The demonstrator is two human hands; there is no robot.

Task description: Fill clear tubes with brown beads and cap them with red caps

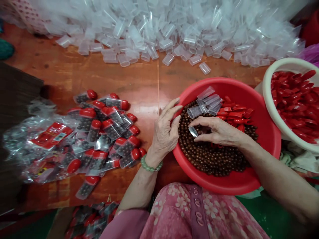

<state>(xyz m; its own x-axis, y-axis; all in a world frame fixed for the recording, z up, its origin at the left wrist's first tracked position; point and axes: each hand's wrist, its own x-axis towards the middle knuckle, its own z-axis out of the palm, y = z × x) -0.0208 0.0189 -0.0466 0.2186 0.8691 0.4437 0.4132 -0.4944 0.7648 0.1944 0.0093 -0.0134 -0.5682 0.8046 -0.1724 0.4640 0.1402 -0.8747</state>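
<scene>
Metal scoop (193, 131) gripped by right hand (219, 130); left hand (164, 129) curled against red basin rim (225, 83).

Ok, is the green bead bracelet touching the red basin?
Apart. The head view shows orange tabletop between the green bead bracelet and the red basin.

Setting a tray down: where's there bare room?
Bare wooden table shows in a strip between the heap of clear plastic tubes and the capped bead-filled tubes, running to the red basin. A narrower patch lies beside the left hand. The basin and capped tubes are crowded.
</scene>
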